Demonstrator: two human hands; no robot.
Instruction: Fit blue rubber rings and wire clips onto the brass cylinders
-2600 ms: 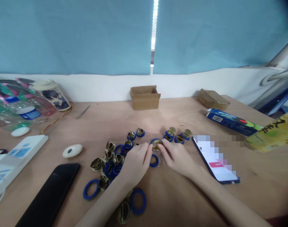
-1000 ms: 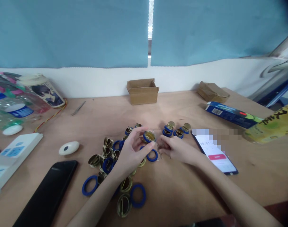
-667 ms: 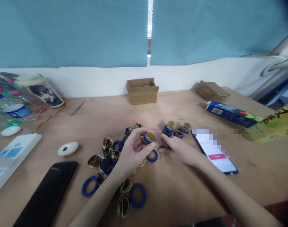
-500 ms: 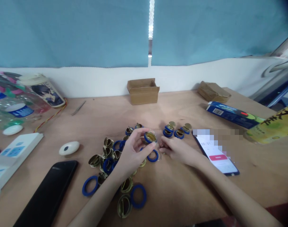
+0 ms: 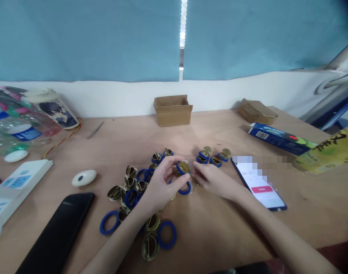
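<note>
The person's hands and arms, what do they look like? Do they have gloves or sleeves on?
No gloves! The bare, slender left hand and bare, slender right hand show no rings, though some fingers are partly hidden. The long, slim forearms are bare too: no sleeves, watch or bracelet in view.

Tabletop (image 5: 131, 139) lies free between cardboard box (image 5: 174, 116) and brass pieces (image 5: 131, 171).

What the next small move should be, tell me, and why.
Probably bring the right hand to the metal cap: the left hand holds it up, with a blue ring around it, and the right hand is close beside.
</note>
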